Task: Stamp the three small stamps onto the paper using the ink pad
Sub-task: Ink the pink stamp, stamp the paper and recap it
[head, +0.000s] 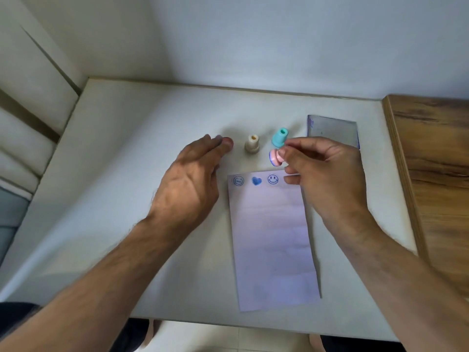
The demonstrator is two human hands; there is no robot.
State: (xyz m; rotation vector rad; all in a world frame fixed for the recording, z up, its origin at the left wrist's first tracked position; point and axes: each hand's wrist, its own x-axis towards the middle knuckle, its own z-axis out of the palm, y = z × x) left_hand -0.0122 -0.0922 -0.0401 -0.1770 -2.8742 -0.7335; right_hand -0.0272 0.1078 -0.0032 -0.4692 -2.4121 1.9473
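Worked at a white table (127, 174) pushed into a pale wall corner, with cushioned upholstery at the left edge of the frame and a wood-grain surface (436, 161) at the right. Held the pink stamp (274, 157) pinched in the right hand (327, 174) fingertips, tilted sideways, just above the paper (274, 245) top edge at centre. Kept the left hand (187, 184) palm down, fingers loosely spread, holding nothing, left of the paper. Left the beige stamp (252, 144) and teal stamp (280, 137) upright above the paper, the ink pad (332, 132) toward upper right. Showed three blue prints (256, 180) along the paper's top.
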